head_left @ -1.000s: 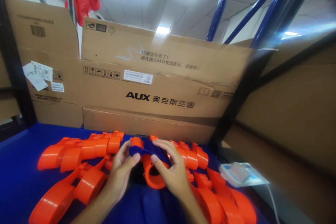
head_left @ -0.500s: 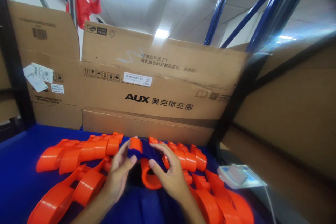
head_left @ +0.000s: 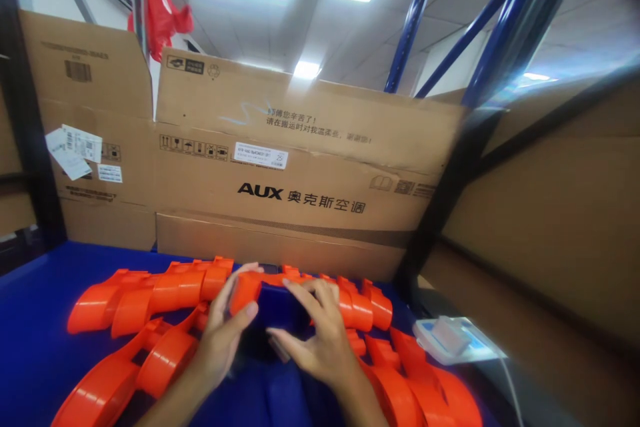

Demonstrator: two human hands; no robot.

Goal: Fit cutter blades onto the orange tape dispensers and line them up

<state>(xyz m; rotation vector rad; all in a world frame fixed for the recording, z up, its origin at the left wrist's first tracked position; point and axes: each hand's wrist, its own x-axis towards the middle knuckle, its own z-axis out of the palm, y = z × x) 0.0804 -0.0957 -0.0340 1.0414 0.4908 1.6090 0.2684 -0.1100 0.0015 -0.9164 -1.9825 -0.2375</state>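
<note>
- One orange-and-dark-blue plastic piece (head_left: 283,305) in hand, raised over the near middle of the smooth blue worktop (head_left: 43,310), between the rows.
- Your left hand (head_left: 226,328) grips its orange end, thumb on the near side.
- Your right hand (head_left: 324,330) grasps the dark blue part, fingers over the top edge, thumb low; blur hides the exact contact.
- Left side: glossy orange curved plastic pieces (head_left: 179,290) in a far row; a nearer orange looped pair (head_left: 167,361) beside your left forearm.
- Right side: a far row of similar orange pieces (head_left: 359,307); larger orange rounded pieces (head_left: 400,392) near your right forearm.
- Progress, judged: the held piece is in work, not yet set down. No dark blue part made out on those lying; whether they are finished or waiting, cannot tell.
</note>
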